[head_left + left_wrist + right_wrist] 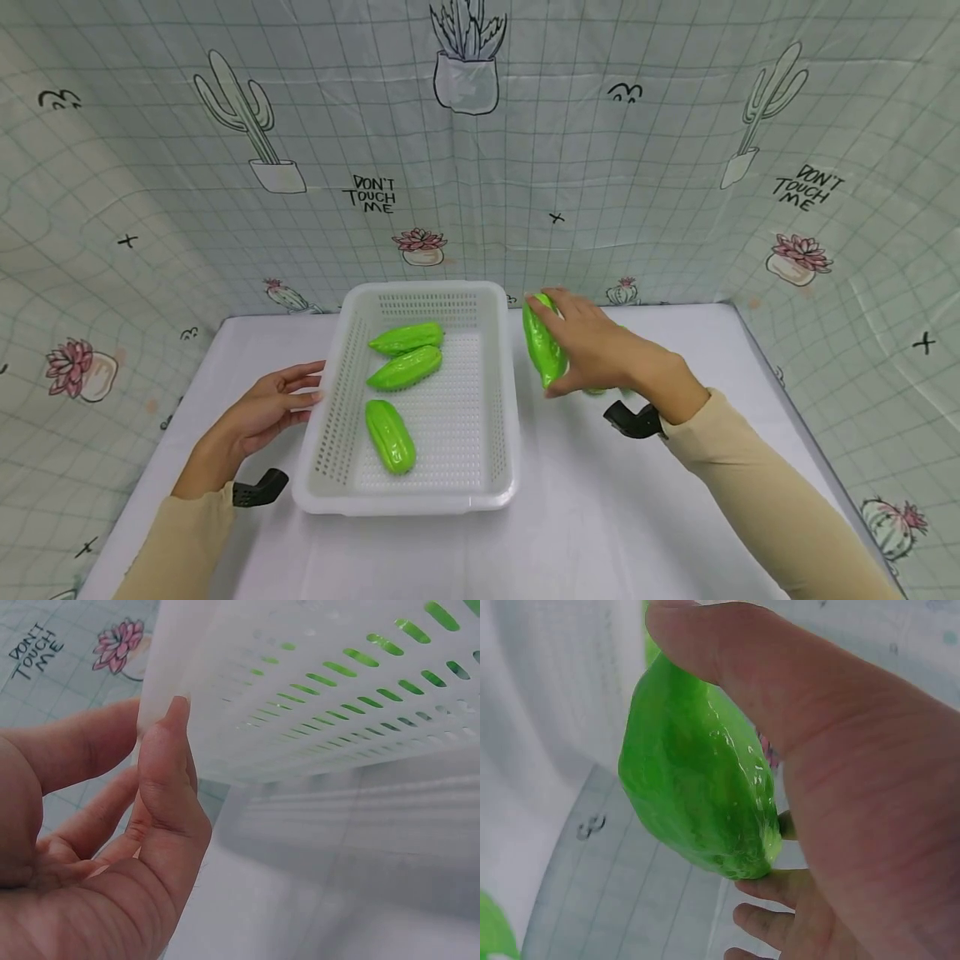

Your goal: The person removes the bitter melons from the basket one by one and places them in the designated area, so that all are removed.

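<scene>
My right hand point(592, 337) grips a glossy green pepper point(543, 340) to the right of the basket. In the right wrist view the thumb lies across one end of this pepper point(697, 772), with fingertips at the other end. My left hand point(266, 408) is at the left side of the white plastic basket point(501, 400). The left wrist view shows its thumb and a finger point(161, 772) pinching the basket's rim point(169, 660). Inside the basket lie three green peppers: two close together point(407, 337) point(405, 368) and one nearer the front point(390, 437).
More green things point(595, 392) show in part beneath my right hand, mostly hidden by it. A white cloth point(600, 517) covers the table. Behind and at both sides hangs a gridded curtain point(525, 167) printed with cacti. Each wrist carries a black camera mount point(258, 488).
</scene>
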Demonstrator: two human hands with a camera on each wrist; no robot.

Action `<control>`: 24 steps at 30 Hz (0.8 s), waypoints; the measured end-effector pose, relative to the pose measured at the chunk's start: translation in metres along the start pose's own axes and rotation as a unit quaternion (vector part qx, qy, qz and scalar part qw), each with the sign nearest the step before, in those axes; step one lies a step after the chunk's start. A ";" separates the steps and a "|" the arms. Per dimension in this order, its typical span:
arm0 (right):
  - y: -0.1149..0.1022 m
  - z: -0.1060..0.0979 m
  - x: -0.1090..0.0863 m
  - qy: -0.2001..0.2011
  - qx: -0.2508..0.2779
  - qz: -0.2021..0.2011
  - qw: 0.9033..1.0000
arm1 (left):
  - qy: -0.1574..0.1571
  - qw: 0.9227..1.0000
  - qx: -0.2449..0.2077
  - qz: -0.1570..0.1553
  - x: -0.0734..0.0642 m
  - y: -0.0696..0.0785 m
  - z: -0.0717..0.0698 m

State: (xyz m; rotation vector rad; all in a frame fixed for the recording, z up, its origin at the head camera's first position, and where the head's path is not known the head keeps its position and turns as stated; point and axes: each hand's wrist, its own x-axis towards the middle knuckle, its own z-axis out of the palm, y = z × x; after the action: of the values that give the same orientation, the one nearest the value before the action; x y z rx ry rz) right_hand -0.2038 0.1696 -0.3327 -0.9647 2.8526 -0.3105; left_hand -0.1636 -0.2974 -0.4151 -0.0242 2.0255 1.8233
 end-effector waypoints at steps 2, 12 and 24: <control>0.014 0.000 -0.007 0.005 0.008 0.014 1.000 | 0.000 1.000 0.000 0.001 0.000 0.000 0.001; 0.089 0.008 -0.049 0.002 0.016 0.083 0.996 | 0.003 1.000 0.014 0.001 -0.002 0.003 0.003; 0.156 0.032 -0.078 -0.028 0.003 0.137 0.990 | 0.007 1.000 0.018 -0.001 -0.002 0.002 0.003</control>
State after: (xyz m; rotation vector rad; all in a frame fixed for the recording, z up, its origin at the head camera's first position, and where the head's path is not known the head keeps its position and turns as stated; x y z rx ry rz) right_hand -0.2281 0.3332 -0.3963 -0.5600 2.8806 -0.2585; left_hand -0.1610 -0.2949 -0.4131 -0.0298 2.0670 1.7903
